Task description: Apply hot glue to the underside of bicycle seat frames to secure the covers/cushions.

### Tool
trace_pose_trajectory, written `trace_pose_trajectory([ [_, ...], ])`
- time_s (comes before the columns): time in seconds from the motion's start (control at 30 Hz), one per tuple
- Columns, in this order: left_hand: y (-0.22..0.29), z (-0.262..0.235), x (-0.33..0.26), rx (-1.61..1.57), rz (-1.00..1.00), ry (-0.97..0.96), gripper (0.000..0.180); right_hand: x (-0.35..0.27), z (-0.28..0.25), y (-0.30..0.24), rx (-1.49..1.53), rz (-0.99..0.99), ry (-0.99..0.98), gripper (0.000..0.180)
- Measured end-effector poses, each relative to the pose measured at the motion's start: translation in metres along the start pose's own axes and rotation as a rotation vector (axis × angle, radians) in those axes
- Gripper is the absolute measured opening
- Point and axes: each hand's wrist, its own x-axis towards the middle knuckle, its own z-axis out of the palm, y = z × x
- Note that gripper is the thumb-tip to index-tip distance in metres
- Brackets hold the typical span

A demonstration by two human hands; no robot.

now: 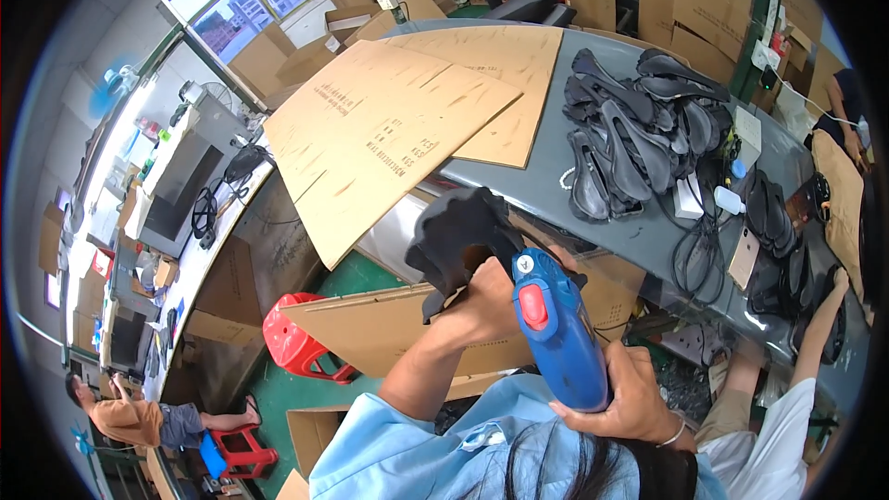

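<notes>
My left hand [483, 308] is closed round a black, soft-looking saddle cover [456, 230] with a wavy edge, lifted in front of me. My right hand [632, 400] grips the lower end of a blue hand-held power tool [567, 343] with a red button [532, 306]. The tool's upper end points away from me, right beside the cover; its tip is hidden behind the body. On the grey table [519, 187] ahead, to the right, lies a heap of black bicycle saddles [634, 143].
Large flat cardboard sheets [389, 120] overhang the table's left end. Cables [699, 255], a small white bottle [729, 200] and a phone [744, 257] lie at the right. A co-worker's arm [820, 329] reaches over the table there. A red stool [301, 338] and cardboard boxes stand below left.
</notes>
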Motion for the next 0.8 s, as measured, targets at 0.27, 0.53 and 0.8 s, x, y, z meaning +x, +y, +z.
trace_pose_trajectory([
  [0.27,-0.016,0.007,-0.001,-0.042,0.181,-0.044,0.028,0.004,0.001,-0.001,-0.001,-0.030,0.032,0.046],
  [0.53,-0.026,-0.010,-0.033,0.258,-0.165,-0.190,0.028,0.001,-0.006,0.002,-0.073,-0.087,0.082,0.046],
  [0.8,-0.003,0.038,-0.024,-0.969,-0.064,-0.040,0.068,0.002,0.024,0.020,-0.074,0.031,0.186,0.048],
])
